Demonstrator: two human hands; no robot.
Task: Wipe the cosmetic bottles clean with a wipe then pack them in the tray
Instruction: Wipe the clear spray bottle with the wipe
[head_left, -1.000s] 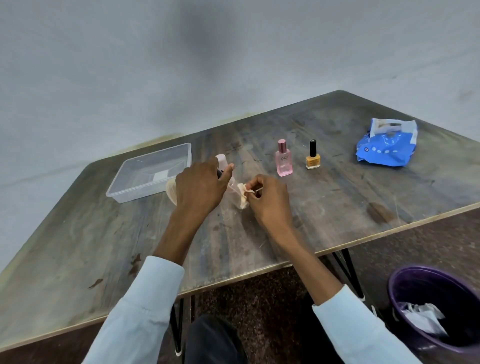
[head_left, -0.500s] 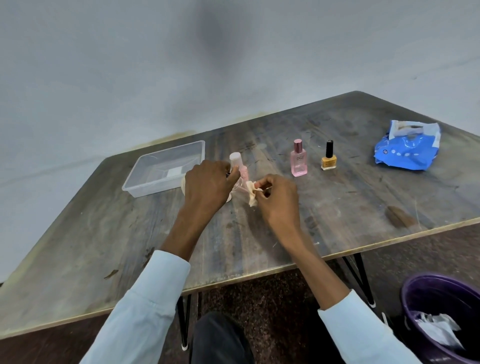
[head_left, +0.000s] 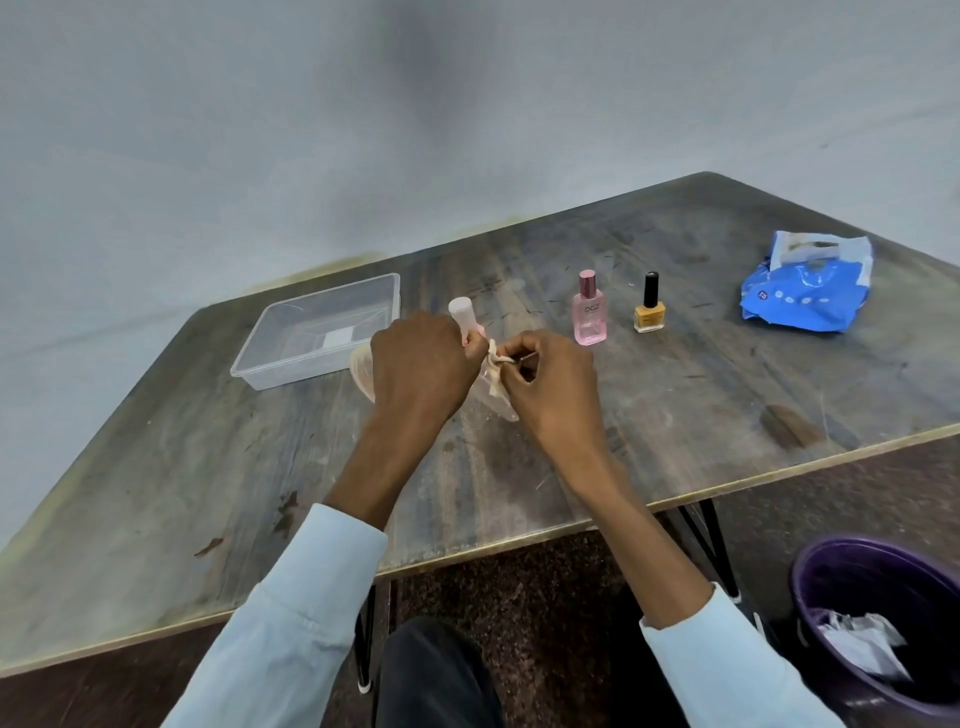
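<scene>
- The left hand (head_left: 421, 366) has its fingers wrapped around a small pink bottle with a white cap (head_left: 464, 318), above the worn wooden worktop (head_left: 675, 415).
- The right hand (head_left: 550, 379) fingers pinch a crumpled beige wipe (head_left: 493, 371) against it.
- The clear plastic tray (head_left: 317, 330) sits just beside the left hand.

Worn wooden table (head_left: 675, 415): clear tray (head_left: 317, 332), pink bottle (head_left: 589, 312), yellow polish (head_left: 649, 309), blue wipes pack (head_left: 805, 286)

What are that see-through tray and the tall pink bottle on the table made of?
The tray looks like thin clear plastic: the tabletop shows through its glossy walls. The pink bottle seems to be glass or hard clear plastic, tinted, with a shiny, metallic-looking cap; which one the picture cannot tell.
</scene>
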